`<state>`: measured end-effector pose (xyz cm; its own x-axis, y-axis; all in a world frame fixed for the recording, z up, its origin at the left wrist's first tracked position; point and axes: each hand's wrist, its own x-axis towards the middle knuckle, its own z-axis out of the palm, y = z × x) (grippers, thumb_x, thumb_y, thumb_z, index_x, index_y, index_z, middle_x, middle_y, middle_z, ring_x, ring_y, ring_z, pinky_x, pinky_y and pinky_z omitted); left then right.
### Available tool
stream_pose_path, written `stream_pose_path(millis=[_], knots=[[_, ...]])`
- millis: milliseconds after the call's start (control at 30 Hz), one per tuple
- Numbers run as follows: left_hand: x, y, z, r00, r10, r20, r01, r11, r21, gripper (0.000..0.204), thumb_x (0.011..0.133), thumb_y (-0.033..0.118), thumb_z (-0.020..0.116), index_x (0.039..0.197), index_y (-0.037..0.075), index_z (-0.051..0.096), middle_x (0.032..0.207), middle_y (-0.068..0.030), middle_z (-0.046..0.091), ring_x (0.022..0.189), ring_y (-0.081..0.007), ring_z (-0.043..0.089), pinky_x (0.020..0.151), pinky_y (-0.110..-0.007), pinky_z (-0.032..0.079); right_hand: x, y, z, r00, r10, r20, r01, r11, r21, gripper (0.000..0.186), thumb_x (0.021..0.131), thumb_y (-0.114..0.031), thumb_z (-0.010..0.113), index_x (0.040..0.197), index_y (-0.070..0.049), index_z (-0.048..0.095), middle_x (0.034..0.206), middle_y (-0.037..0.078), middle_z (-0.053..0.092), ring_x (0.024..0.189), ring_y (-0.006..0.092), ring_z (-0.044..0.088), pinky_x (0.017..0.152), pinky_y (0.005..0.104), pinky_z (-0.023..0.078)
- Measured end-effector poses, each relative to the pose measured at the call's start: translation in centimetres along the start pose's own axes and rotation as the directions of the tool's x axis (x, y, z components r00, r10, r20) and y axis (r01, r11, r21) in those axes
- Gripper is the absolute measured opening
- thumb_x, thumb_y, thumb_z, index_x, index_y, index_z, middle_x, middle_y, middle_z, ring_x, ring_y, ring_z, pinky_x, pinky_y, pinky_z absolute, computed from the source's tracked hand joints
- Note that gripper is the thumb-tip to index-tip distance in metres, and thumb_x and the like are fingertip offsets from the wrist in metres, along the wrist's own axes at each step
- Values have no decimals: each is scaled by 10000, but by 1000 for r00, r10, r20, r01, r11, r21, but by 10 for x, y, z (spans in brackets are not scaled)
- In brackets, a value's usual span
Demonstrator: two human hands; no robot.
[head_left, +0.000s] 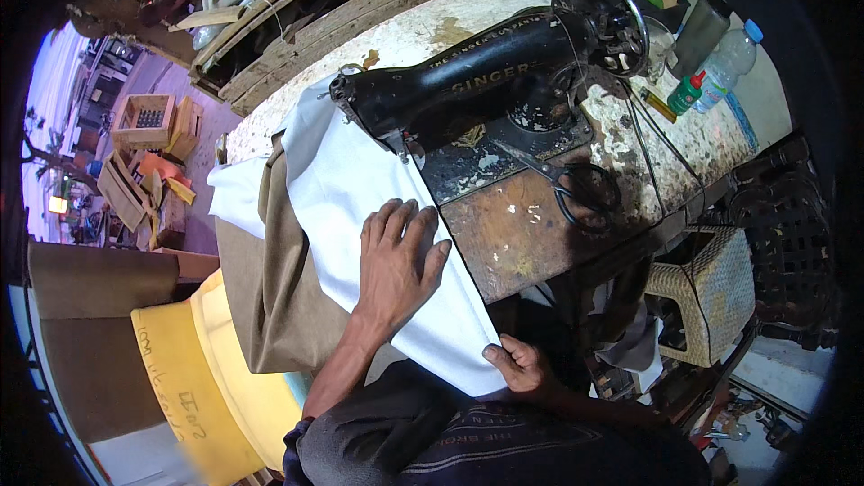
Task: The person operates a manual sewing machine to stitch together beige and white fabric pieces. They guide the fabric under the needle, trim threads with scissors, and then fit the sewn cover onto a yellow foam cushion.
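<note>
- Head view: white fabric (360, 189) runs lengthwise from the sewing machine (477, 81) toward the body, across the counter (531, 225).
- Left hand (396, 265): fingers spread flat, pressing mid-cloth.
- Right hand (517, 364): fingers pinching the near corner.

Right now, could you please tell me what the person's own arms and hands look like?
Both hands, the left hand and the right hand, are bare: no gloves, rings or watch show. The forearms are uncovered too. A dark garment with faint lettering covers the body below them.
</note>
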<state>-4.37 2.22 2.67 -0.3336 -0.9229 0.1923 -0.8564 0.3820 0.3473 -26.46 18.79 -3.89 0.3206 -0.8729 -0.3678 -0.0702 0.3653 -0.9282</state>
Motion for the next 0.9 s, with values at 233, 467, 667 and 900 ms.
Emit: stream_pose_path(millis=[233,467,667,900], knots=[[-10,-3,9,999,-17,47,15,998,58,550,1000,309,718,1458,17,630,1518,-268,580,1448,-468,487,1220,-605,359,-1,23,-3,1000,31,3,-31,998,-58,383,1080,-300,738,1191,66,732,1032,205,809,959,216,793,839,357,597],[-17,-4,18,993,-40,115,25,991,134,777,941,494,710,1545,33,547,1598,-264,492,1491,-481,429,1231,-675,306,34,48,-3,993,121,-7,-118,956,-269,600,1097,-456,664,1313,103,682,1185,280,774,1081,428,759,977,442,586],[-24,-2,26,989,-77,123,57,986,156,884,890,581,703,1574,51,521,1663,-247,439,1540,-477,392,1229,-751,254,60,-35,-62,851,82,519,383,580,-719,397,1084,-445,641,1063,-61,739,912,203,741,897,413,749,865,520,569],[-24,-1,25,981,-98,165,72,985,158,893,902,560,670,1609,47,481,1681,-249,418,1561,-474,367,1246,-751,239,251,-185,-90,898,-396,191,397,544,-739,352,1061,-360,610,1081,-51,776,1025,267,758,1006,439,752,913,534,568]])
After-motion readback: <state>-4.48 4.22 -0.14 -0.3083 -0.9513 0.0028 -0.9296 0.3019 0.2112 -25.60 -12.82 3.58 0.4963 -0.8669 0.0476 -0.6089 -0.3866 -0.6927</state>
